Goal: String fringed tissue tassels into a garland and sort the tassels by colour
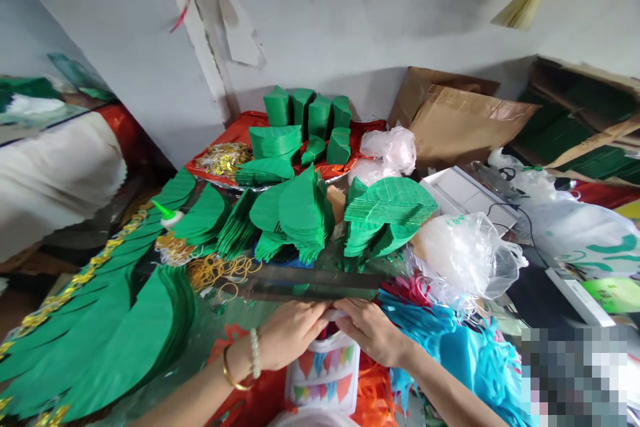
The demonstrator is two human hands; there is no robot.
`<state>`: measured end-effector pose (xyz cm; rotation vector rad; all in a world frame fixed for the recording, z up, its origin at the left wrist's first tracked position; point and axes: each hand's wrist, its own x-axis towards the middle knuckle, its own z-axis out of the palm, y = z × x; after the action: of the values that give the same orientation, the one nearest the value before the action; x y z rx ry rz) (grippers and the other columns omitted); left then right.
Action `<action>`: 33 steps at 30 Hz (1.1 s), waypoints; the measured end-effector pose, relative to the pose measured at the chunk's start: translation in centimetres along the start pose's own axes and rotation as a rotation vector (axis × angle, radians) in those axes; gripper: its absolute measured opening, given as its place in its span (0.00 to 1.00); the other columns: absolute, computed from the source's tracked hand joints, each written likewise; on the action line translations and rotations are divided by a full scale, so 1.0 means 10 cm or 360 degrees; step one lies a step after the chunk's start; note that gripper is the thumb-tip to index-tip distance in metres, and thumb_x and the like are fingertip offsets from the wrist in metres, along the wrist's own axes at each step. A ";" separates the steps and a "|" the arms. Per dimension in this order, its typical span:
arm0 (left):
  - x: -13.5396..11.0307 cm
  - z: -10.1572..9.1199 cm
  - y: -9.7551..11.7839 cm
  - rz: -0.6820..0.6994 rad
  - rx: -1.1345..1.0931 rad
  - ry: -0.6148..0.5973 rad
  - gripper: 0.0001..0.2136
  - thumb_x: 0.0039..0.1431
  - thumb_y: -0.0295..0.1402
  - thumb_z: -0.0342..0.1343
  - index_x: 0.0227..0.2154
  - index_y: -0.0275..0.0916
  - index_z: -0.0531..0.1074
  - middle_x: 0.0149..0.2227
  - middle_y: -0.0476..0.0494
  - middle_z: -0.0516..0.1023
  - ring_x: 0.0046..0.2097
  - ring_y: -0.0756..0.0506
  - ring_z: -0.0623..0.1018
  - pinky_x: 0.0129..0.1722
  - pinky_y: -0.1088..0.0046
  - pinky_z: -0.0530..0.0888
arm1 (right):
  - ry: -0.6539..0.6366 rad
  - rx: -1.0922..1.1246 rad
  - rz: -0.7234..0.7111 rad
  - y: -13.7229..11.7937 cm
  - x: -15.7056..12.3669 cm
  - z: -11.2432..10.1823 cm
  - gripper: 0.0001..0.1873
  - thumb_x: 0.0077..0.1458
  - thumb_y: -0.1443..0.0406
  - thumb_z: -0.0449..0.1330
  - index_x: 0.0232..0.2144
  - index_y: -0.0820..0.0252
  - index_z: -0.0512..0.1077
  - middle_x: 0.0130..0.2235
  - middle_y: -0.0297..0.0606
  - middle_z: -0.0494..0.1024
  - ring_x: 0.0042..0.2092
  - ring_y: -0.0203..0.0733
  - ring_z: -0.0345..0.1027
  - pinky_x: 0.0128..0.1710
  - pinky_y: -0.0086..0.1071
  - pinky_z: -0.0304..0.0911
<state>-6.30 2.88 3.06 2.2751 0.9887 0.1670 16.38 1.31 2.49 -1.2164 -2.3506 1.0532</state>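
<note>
Printed bag [325, 377], below L hand [299, 328], R hand [371, 330], top gripped

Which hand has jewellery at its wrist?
The left hand: a pale beaded bracelet and a gold bangle circle that arm, whereas the right hand shows a bare wrist.
</note>
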 end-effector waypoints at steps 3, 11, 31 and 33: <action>0.05 0.01 0.03 -0.0093 -0.0100 -0.0066 0.14 0.65 0.33 0.46 0.47 0.40 0.73 0.42 0.42 0.81 0.44 0.41 0.80 0.45 0.68 0.73 | -0.0008 0.0224 0.0081 0.07 -0.03 -0.06 0.16 0.64 0.59 0.52 0.49 0.58 0.71 0.46 0.39 0.78 0.46 0.42 0.72 0.46 0.31 0.64; 0.00 0.00 -0.03 -0.0317 -0.0486 -0.0055 0.16 0.65 0.39 0.48 0.32 0.36 0.77 0.27 0.48 0.80 0.30 0.46 0.77 0.28 0.76 0.66 | 0.0084 0.0518 0.0268 0.14 -0.04 -0.05 0.17 0.60 0.55 0.57 0.42 0.60 0.78 0.37 0.37 0.81 0.38 0.43 0.74 0.40 0.30 0.66; -0.42 0.34 -0.36 0.0012 -0.0756 0.0348 0.19 0.69 0.45 0.41 0.54 0.49 0.72 0.54 0.47 0.76 0.57 0.44 0.73 0.58 0.68 0.69 | -0.0175 0.0497 0.0143 0.12 -0.11 -0.24 0.21 0.66 0.57 0.49 0.54 0.56 0.72 0.52 0.42 0.77 0.51 0.47 0.72 0.50 0.37 0.68; -0.42 0.35 -0.41 0.0117 -0.0558 0.0421 0.20 0.66 0.48 0.45 0.55 0.50 0.71 0.55 0.46 0.75 0.56 0.43 0.74 0.56 0.68 0.70 | -0.0185 0.0472 0.0091 0.07 -0.12 -0.24 0.21 0.67 0.58 0.48 0.56 0.55 0.70 0.54 0.42 0.75 0.54 0.47 0.70 0.53 0.38 0.65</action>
<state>-10.58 0.24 -1.66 1.9979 0.9222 0.6362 18.78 1.77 3.73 -1.1429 -2.1503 1.4665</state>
